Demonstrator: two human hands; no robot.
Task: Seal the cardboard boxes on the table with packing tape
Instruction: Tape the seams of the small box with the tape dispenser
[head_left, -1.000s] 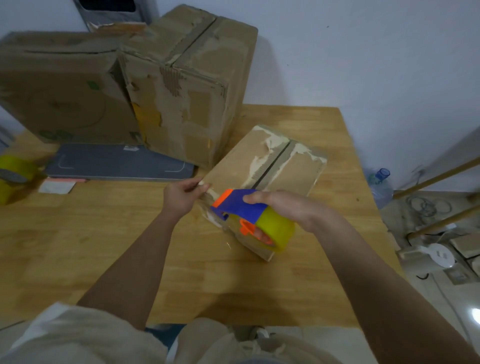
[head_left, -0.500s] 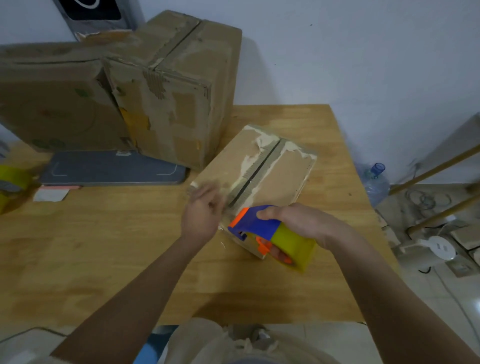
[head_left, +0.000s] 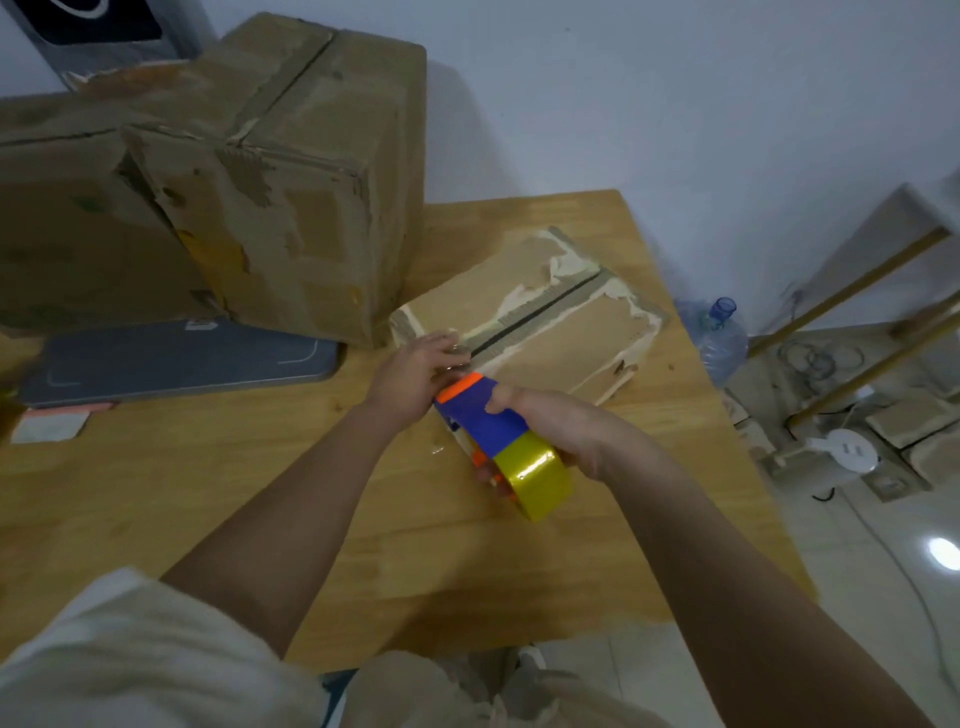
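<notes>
A small flat cardboard box (head_left: 566, 332) lies on the wooden table (head_left: 208, 499), its top flaps closed with a dark seam running down the middle. My right hand (head_left: 561, 426) grips a blue and orange tape dispenser (head_left: 488, 421) with a yellow tape roll, its orange nose at the box's near edge by the seam. My left hand (head_left: 415, 374) rests flat on the box's near corner, fingers pressing beside the dispenser's nose. Two big worn cardboard boxes (head_left: 291, 176) stand at the back left.
A grey flat board (head_left: 171, 358) lies in front of the big boxes, with a white card (head_left: 49, 428) at the left edge. Off the table's right side, on the floor, are a water bottle (head_left: 714, 332), wooden poles, cables and a white power strip (head_left: 844, 449).
My left hand slid from the box's near left corner onto its top by the seam. My right hand dropped the dispenser lower, then brought its nose to the near edge.
</notes>
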